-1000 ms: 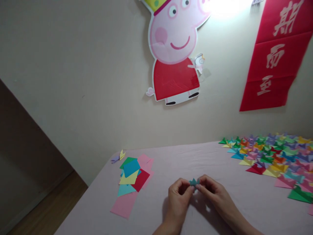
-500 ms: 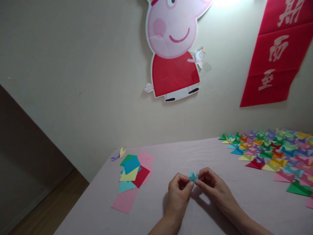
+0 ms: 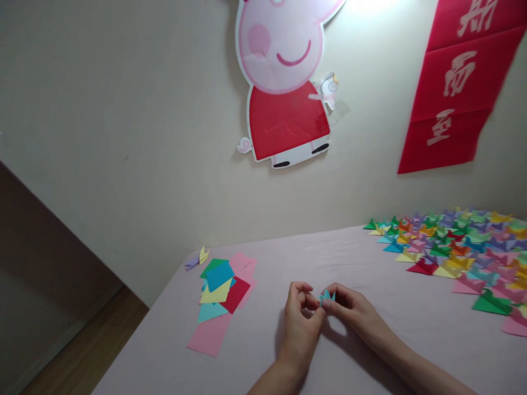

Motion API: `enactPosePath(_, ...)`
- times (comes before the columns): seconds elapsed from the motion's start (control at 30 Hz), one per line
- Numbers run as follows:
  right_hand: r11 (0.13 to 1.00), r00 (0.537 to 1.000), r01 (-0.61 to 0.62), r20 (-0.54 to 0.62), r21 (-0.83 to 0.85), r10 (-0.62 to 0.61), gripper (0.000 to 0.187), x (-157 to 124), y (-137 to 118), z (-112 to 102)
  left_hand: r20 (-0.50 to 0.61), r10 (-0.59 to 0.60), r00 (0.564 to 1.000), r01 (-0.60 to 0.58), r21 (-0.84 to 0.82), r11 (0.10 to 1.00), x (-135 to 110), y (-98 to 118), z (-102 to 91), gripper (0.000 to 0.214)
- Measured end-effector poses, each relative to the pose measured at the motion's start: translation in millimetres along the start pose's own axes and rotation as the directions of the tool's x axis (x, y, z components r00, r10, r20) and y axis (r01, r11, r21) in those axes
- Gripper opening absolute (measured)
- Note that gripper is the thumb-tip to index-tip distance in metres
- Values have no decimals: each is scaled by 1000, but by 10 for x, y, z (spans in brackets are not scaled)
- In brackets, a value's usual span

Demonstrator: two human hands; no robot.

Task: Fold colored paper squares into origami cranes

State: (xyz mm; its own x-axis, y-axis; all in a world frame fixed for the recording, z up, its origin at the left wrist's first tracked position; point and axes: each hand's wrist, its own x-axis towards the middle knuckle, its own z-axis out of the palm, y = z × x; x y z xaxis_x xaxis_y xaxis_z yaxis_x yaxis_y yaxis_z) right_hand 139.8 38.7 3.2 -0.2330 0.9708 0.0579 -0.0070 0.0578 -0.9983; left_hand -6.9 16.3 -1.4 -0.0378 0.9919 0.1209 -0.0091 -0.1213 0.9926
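Above the near middle of the table, a small turquoise folded paper crane [image 3: 328,297] with pointed tips is held up between both hands. My right hand [image 3: 353,308] pinches it, the thumb lying across its front and the fingers behind. On the other side, my left hand [image 3: 301,318] is closed at the crane's left edge, thumb and curled fingertips meeting there, while its index finger is lifted a little. The fingers cover the lower part of the crane.
Loose squares of coloured paper [image 3: 218,276] lie overlapping at the left. Behind them sit a yellow folded piece [image 3: 203,255] and a purple folded piece [image 3: 191,264]. Many folded paper cranes [image 3: 450,249] spread in rows at the right. The pale pink tabletop [image 3: 164,340] meets the wall.
The right hand has shifted slightly left, its thumb now over the front of the crane. My left index finger has lifted away from it. The whole view has shifted slightly.
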Motion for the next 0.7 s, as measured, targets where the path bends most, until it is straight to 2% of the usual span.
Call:
enactPosePath(0.17, 999, 999, -40, -15, 34, 40, 35, -17, -36, -16, 85, -14, 996, 2, 139, 990, -4, -26, -25, 22)
enactPosePath(0.27, 998, 998, -40, -36, 55, 42, 34, -11, -44, -40, 158, 9, 987, -45, 226, 973, -2, 10, -23, 8)
enactPosePath(0.57, 997, 999, -46, 16, 59, 45, 34, -4, -89, -62, 216, -8, 976, -31, 173, 984, 66, 58, -89, 26)
enactPosePath(0.7, 1000, 1000, -4, -13, 29, 5, 33, -20, -124, -67, 242, -15, 970, -42, 229, 972, 54, 114, -72, 23)
